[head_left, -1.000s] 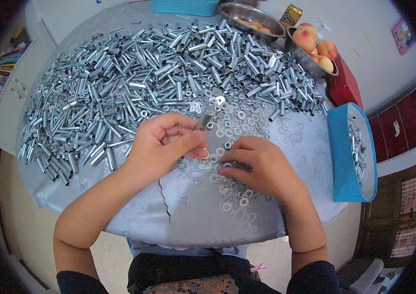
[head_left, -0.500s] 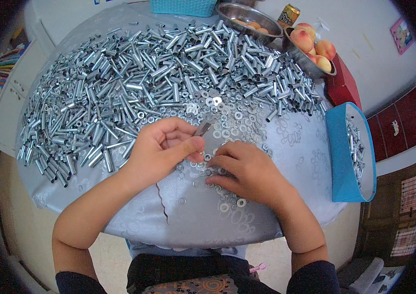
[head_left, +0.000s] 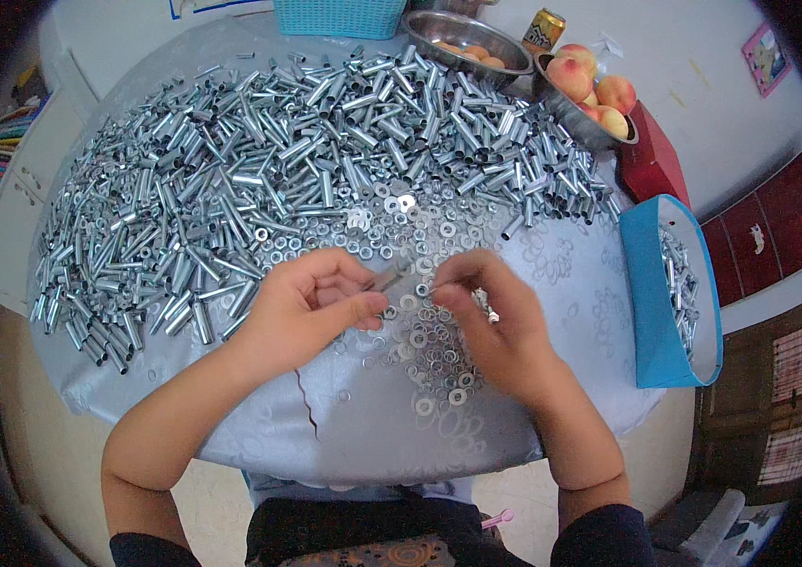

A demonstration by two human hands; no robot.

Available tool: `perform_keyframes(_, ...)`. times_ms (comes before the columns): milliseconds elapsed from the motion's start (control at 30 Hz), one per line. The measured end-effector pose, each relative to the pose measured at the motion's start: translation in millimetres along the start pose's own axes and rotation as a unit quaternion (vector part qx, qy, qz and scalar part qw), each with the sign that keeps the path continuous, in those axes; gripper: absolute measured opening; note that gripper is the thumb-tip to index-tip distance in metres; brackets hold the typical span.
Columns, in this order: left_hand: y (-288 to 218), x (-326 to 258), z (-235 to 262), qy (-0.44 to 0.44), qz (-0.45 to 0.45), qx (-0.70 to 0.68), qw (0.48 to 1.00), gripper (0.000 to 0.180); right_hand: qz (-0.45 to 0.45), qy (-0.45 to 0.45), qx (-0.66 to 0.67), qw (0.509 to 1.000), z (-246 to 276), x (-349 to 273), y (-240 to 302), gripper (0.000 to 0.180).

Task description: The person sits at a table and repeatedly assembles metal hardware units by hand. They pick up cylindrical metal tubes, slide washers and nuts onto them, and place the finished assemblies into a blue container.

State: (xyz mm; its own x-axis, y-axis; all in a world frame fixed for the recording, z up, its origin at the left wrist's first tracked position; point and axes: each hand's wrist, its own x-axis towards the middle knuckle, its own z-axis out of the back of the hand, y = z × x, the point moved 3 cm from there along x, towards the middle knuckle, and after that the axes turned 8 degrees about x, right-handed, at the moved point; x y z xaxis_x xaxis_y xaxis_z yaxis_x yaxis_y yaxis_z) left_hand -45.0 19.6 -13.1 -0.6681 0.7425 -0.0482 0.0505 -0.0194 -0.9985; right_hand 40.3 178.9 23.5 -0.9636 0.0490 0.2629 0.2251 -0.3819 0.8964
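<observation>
My left hand (head_left: 316, 300) pinches a slim metal bolt (head_left: 392, 276) between thumb and fingers, its outer end blurred by motion and pointing toward my right hand. My right hand (head_left: 491, 317) is closed in a pinch just right of it; whatever lies between its fingertips is too small to make out. Beneath and between both hands, flat washers (head_left: 425, 331) and nuts are scattered over the cloth. Beyond them spreads a wide pile of metal sleeves and bolts (head_left: 325, 142).
A blue fabric bin (head_left: 661, 312) holding metal parts stands at the right edge. Along the back are a turquoise basket (head_left: 335, 19), a steel bowl (head_left: 420, 28), a bowl of peaches (head_left: 571, 118), a can (head_left: 545, 30) and a red box (head_left: 651, 156). A thin wavy strip (head_left: 307, 402) lies near the front.
My right hand has risen from the loose washers and come up close to the bolt, its fingers now pinched. The bolt in my left hand has tipped lower, toward the right.
</observation>
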Motion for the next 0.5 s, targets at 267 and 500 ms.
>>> perform_keyframes(267, 7, -2, -8, 0.041, 0.009, 0.071, 0.997, 0.014, -0.066, -0.016, 0.143, 0.987, -3, -4, -19, 0.014)
perform_keyframes(500, 4, -3, -7, 0.036, -0.018, 0.153, 0.987, 0.015, -0.164, 0.007, 0.282, 0.945, 1, -1, -14, 0.017)
